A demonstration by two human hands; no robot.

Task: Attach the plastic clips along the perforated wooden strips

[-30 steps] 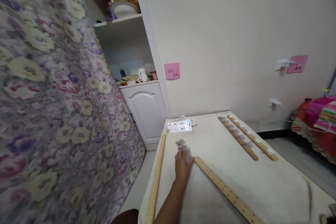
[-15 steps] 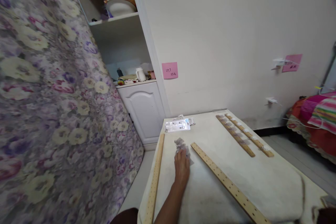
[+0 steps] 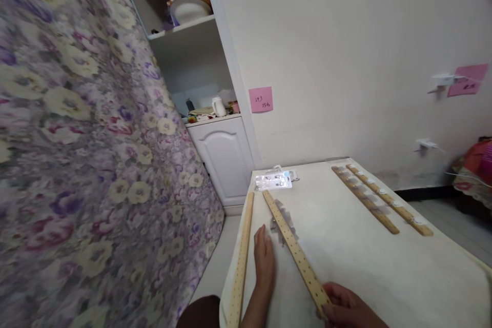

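My right hand [image 3: 346, 305] grips the near end of a long wooden strip with rows of holes [image 3: 294, 246]. The strip slants away over the table, and its far part passes over a small pile of clear plastic packets [image 3: 287, 215], hiding some of them. Left of the packets, my left hand [image 3: 264, 259] holds nothing, its fingers stretched forward. Close to it on the left, a second perforated wooden strip [image 3: 240, 261] lies along the table's left edge.
A clear blister pack [image 3: 272, 181] lies at the table's far left corner. Two wooden strips [image 3: 365, 199] [image 3: 390, 200] bearing small clear packets lie on the right side. A floral curtain [image 3: 96, 164] hangs at left, beside a white cabinet [image 3: 225, 156]. The wall stands behind the table [image 3: 357, 261].
My right hand has come into view with the strip, whose far end has swung left over the packets. My left hand has let go of the packets and drawn back. The view has turned slightly left.
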